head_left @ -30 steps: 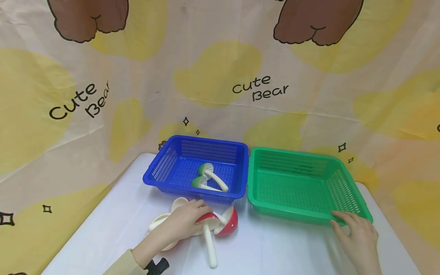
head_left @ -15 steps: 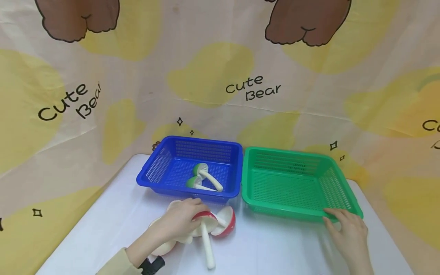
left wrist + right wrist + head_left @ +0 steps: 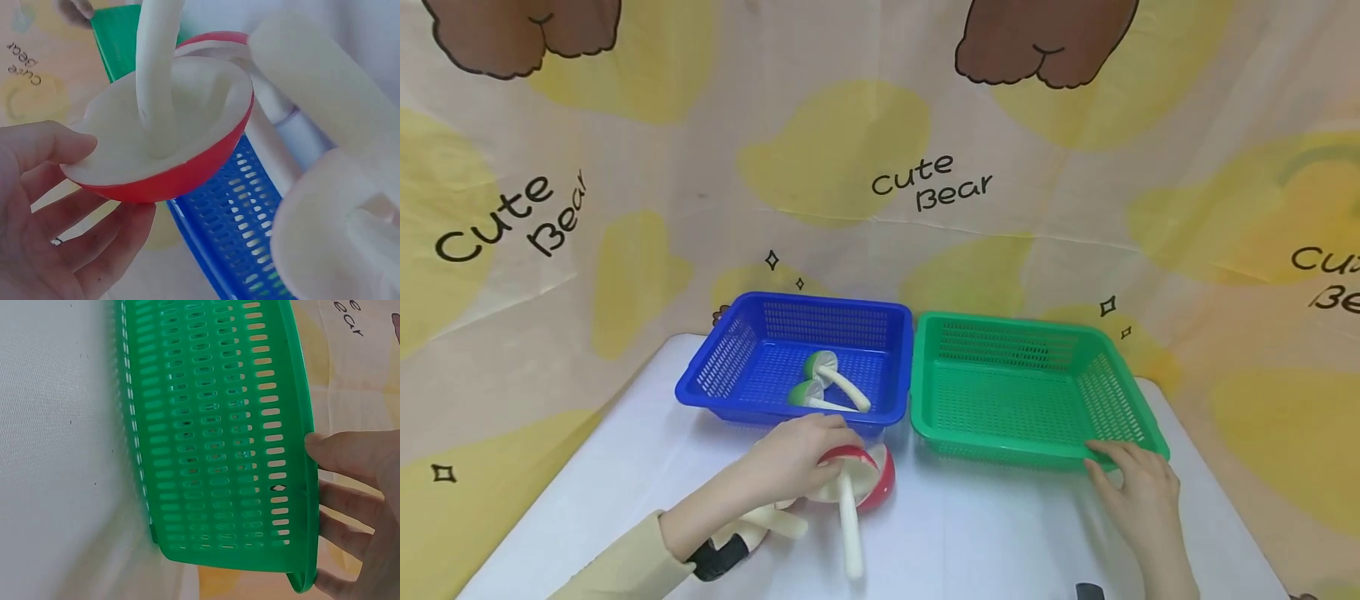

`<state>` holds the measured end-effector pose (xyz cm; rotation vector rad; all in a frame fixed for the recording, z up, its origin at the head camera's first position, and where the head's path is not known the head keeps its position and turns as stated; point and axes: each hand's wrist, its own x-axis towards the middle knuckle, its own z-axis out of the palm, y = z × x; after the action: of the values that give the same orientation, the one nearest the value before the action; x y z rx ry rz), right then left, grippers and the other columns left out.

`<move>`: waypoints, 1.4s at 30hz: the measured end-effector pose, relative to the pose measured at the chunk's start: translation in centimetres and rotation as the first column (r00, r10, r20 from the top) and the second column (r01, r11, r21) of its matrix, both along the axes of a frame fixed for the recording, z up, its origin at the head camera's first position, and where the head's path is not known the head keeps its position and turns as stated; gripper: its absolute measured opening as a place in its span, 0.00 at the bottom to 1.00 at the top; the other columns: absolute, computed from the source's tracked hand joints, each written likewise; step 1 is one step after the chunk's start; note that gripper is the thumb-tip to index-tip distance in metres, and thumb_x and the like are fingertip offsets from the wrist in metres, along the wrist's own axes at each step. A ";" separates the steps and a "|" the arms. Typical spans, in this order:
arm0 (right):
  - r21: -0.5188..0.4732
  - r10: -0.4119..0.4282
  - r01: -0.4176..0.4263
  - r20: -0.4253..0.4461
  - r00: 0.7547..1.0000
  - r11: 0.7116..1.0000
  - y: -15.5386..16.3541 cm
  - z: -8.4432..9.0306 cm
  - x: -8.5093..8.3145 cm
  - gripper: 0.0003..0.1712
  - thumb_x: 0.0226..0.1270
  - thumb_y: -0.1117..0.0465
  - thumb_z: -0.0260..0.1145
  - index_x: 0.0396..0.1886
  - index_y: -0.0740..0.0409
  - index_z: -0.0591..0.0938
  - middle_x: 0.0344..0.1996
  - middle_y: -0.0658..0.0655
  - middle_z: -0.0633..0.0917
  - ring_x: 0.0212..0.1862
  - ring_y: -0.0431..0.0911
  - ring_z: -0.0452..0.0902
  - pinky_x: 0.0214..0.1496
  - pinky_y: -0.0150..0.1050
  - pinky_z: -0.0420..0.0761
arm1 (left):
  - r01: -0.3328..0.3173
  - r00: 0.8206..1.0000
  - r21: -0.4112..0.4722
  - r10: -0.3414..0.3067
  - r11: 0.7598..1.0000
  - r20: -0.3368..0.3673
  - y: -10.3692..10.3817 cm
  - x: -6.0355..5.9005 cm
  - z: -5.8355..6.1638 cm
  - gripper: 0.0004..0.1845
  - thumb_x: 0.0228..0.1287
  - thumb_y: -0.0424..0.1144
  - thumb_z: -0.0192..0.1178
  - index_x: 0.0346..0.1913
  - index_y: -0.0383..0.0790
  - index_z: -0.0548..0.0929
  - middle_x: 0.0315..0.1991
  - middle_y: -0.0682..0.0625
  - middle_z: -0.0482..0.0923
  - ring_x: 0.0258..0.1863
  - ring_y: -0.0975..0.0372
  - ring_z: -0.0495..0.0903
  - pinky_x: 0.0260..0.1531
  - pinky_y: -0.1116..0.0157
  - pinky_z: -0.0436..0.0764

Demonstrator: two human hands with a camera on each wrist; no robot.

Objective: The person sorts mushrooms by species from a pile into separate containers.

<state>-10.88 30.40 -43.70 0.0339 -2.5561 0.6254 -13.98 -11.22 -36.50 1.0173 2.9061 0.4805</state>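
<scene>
My left hand (image 3: 817, 460) grips the cap of a red toy mushroom (image 3: 854, 473) on the white table, just in front of the blue basket (image 3: 715, 385). Its white stem (image 3: 851, 533) points toward me. In the left wrist view my fingers (image 3: 59, 187) curl round the red cap (image 3: 169, 169), whose pale underside faces the camera. A second red cap (image 3: 886, 482) lies right behind it. My right hand (image 3: 1126, 473) rests with relaxed fingers against the near right corner of the empty green basket (image 3: 1000, 446); its fingers (image 3: 350, 494) touch the rim (image 3: 306, 394).
Two green-capped mushrooms (image 3: 820, 383) lie inside the blue basket. White mushrooms (image 3: 775, 521) lie under my left wrist, large in the left wrist view (image 3: 331, 237). A printed cloth backdrop (image 3: 880, 167) stands behind both baskets. The table (image 3: 985, 542) extends in front of them.
My left hand has tightened on the red mushroom and drawn it slightly toward me, covering more of the second red cap. The right hand stays at the green basket's corner.
</scene>
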 end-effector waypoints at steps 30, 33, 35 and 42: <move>0.005 -0.008 0.008 -0.042 0.999 1.000 0.2 -0.3 -0.1 0.13 0.55 0.65 0.71 0.42 0.57 0.85 0.43 0.64 0.85 0.50 0.62 0.73 0.52 0.67 0.62 | 0.192 0.981 0.039 -0.191 0.981 -0.011 9.5 -4.6 4.8 0.12 0.59 0.35 0.60 0.45 0.51 0.86 0.33 0.57 0.79 0.28 0.66 0.70 0.26 0.72 0.68; 0.003 -0.003 0.004 -0.066 0.998 1.000 0.2 -0.2 -0.1 0.13 0.53 0.66 0.72 0.41 0.57 0.85 0.42 0.64 0.86 0.49 0.62 0.74 0.52 0.65 0.63 | 0.199 0.980 0.051 -0.200 0.979 0.003 10.6 -5.3 5.0 0.12 0.59 0.35 0.60 0.44 0.50 0.86 0.32 0.56 0.78 0.29 0.66 0.71 0.26 0.72 0.69; 0.006 -0.003 0.004 -0.066 0.998 1.000 0.2 -0.2 -0.2 0.13 0.53 0.66 0.72 0.41 0.57 0.85 0.42 0.64 0.86 0.49 0.62 0.74 0.51 0.65 0.64 | 0.202 0.979 0.059 -0.203 0.978 0.016 11.3 -5.8 5.0 0.12 0.59 0.35 0.60 0.44 0.50 0.86 0.33 0.56 0.80 0.30 0.66 0.73 0.28 0.73 0.70; 0.016 -0.015 0.016 -0.043 0.999 1.000 0.1 0.1 -0.1 0.13 0.54 0.65 0.71 0.42 0.57 0.85 0.42 0.63 0.86 0.49 0.62 0.74 0.52 0.65 0.64 | 0.184 0.974 0.138 -0.199 0.973 0.104 13.3 -7.6 4.9 0.11 0.61 0.34 0.59 0.44 0.47 0.86 0.40 0.50 0.85 0.36 0.63 0.81 0.30 0.74 0.77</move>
<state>-10.99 30.49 -43.65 0.0327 -2.5182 0.5919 -21.61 2.12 -31.56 1.2262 2.6692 0.6972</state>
